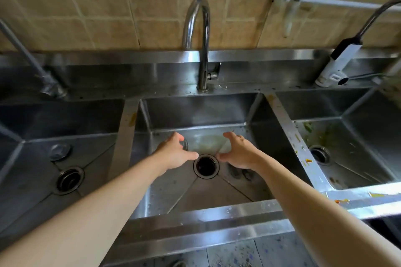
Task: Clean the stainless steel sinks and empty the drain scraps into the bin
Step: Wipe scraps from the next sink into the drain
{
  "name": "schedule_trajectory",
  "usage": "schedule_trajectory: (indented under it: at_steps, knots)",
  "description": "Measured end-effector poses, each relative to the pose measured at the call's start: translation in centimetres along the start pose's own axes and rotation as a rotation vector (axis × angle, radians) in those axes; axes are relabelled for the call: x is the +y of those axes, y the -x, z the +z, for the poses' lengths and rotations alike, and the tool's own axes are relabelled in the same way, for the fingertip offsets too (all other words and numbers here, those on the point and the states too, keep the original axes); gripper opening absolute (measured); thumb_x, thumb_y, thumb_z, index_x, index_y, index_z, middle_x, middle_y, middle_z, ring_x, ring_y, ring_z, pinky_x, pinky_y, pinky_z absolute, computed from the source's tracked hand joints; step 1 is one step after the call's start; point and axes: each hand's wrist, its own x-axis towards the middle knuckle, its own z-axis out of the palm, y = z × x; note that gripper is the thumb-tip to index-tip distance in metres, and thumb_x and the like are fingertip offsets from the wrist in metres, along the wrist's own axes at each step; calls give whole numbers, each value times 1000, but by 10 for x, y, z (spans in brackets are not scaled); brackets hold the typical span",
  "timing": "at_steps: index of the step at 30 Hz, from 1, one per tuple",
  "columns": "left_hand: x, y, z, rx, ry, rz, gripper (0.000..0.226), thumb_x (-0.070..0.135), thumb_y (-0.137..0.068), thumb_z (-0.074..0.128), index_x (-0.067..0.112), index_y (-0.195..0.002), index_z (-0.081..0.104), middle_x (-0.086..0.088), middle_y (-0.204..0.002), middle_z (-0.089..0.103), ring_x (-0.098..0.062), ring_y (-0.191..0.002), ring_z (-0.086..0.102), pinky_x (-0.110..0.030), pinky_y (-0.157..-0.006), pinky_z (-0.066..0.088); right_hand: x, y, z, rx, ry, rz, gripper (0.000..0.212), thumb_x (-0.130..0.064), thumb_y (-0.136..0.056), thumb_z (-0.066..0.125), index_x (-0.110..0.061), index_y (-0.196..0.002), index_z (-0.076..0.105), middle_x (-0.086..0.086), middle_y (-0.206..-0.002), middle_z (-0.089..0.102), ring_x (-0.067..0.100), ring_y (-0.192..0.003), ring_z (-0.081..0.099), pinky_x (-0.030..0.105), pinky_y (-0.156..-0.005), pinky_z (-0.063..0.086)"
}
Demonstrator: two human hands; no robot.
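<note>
Both hands (175, 154) (238, 154) loose, grasping nothing — either side of the middle sink's (195, 110) upward-facing drain (206, 166).

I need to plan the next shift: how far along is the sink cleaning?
Early to midway, it seems. Looks done: the left sink shows no scraps, its stopper lying beside the drain. In hand: both hands, left hand and right hand, reach into the middle sink around its open drain, holding nothing visible. Left: the right sink and its rim carry food scraps. No bin shows.
</note>
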Motion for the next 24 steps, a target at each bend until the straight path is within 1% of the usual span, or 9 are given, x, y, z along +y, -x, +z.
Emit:
schedule_trajectory:
  at_steps: [2,5,7,11,13,16,18,21,24]
  knots:
    - [3,-21,8,-35,-15,-2,73,36,-76,77,16,-135,38,-6,-132,50,-23,-117,51,-37,-102,41,14,-15,0,0,-15,47,78,-33,-87,63,-19,-150,19,12,-148,29,30,-131,38,30,-96,36]
    - [4,-47,21,-71,-23,-4,70,31,-78,76,14,-135,39,-7,-130,50,-21,-116,50,-31,-99,41,39,-36,1,-2,-12,119,77,-33,-88,63,-16,-150,20,15,-145,32,31,-130,39,32,-99,37]
    - [4,-60,28,-85,-25,-11,69,30,-78,76,14,-135,40,-8,-131,49,-20,-117,48,-30,-99,39,57,-47,3,-24,7,160,74,-30,-88,64,-14,-147,23,17,-141,35,32,-126,43,34,-98,40]
    - [4,-86,47,-130,-19,-37,70,27,-80,75,14,-138,36,-8,-133,48,-18,-107,50,-28,-92,40,98,-80,11,-122,70,198,76,-33,-85,67,-24,-147,24,13,-137,42,31,-120,46,34,-92,44]
    - [3,-100,56,-123,-29,-46,68,28,-81,74,16,-136,37,-6,-130,49,-18,-106,51,-29,-92,42,117,-98,15,-175,116,213,76,-34,-83,69,-25,-145,27,14,-133,47,31,-120,46,33,-92,43]
    - [-2,-120,73,-103,-23,-73,67,28,-80,75,18,-135,38,-3,-129,50,-18,-109,52,-34,-95,45,139,-126,27,-248,126,244,84,-32,-84,70,-24,-150,18,15,-137,46,32,-123,47,29,-89,44]
    - [-7,-133,86,-94,-20,-111,67,28,-80,74,19,-136,37,-2,-131,49,-18,-113,51,-34,-96,44,154,-148,42,-271,143,227,87,-35,-83,69,-23,-150,15,15,-139,45,33,-124,47,31,-94,44]
    - [-13,-148,104,-79,-36,-173,68,30,-81,74,21,-137,36,0,-133,48,-18,-116,50,-35,-97,44,168,-177,68,-271,160,209,88,-40,-80,68,-25,-148,14,17,-146,31,38,-129,37,42,-107,36]
    - [-18,-164,121,-58,-82,-212,68,32,-79,75,21,-136,38,1,-132,50,-18,-116,51,-36,-99,44,171,-192,90,-326,243,191,72,-35,-92,54,-27,-150,11,18,-153,6,44,-139,13,48,-114,23]
